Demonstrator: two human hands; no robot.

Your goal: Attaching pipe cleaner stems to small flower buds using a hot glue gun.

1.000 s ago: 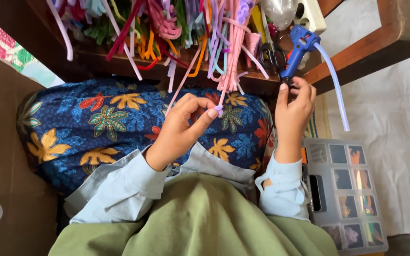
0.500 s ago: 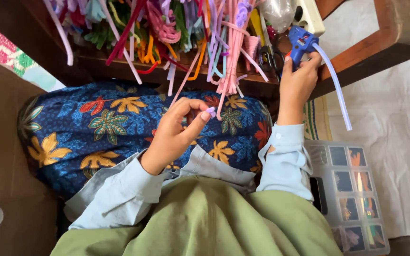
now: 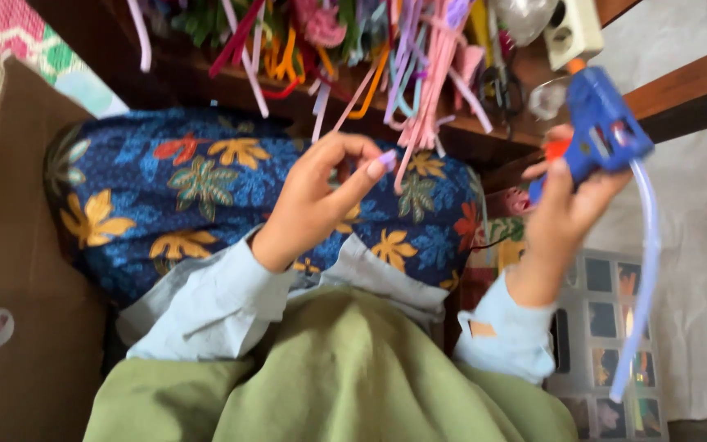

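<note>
My right hand (image 3: 564,214) grips a blue glue gun (image 3: 601,129) with an orange trigger, lifted off the wooden table; a long translucent glue stick (image 3: 644,286) trails down from its back. My left hand (image 3: 321,196) is raised over my lap with fingers pinched on a small lilac piece (image 3: 386,159) at the fingertips. Just above it hangs a heap of coloured pipe cleaners (image 3: 386,49) spilling over the table's edge.
A dark wooden table (image 3: 681,86) runs along the top, bearing scissors (image 3: 505,90) and a cream power socket (image 3: 574,29). A clear compartment box (image 3: 607,327) lies at the right on white cloth. A cardboard box (image 3: 18,270) stands at the left. Blue floral fabric (image 3: 206,196) covers my lap.
My right hand has taken the glue gun off the table and brought it down and toward me. My left hand has kept its pinch and shifted slightly. The view has moved.
</note>
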